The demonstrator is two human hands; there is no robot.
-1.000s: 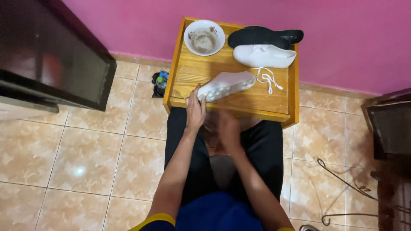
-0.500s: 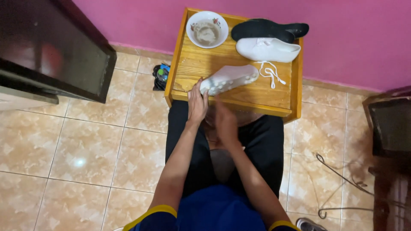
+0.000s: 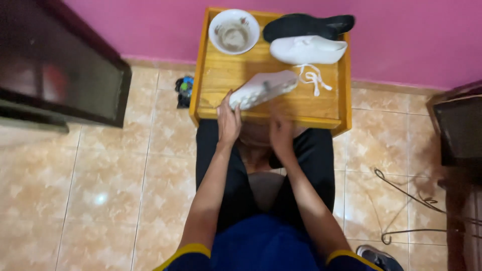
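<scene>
The fingers of the left hand (image 3: 228,120) curl around the heel end of a white shoe (image 3: 262,89), gripping it closed. The shoe lies on its side at the near edge of the worktop (image 3: 221,75), toe pointing away and to the right. The right hand (image 3: 281,136) sits just below that edge, over the lap; whether its fingers hold anything I cannot tell. The shoe looks light and fairly soft in the upper, stiffer along the sole, so the heel and sole rim seem the firmest places to grip. Beyond the shoe lie a loose white lace (image 3: 312,78), a second white shoe (image 3: 307,49) and a black shoe (image 3: 306,25); a bowl (image 3: 234,31) stands further left. The worktop's raised rim hems things in, with bare wood left of the shoe.
</scene>
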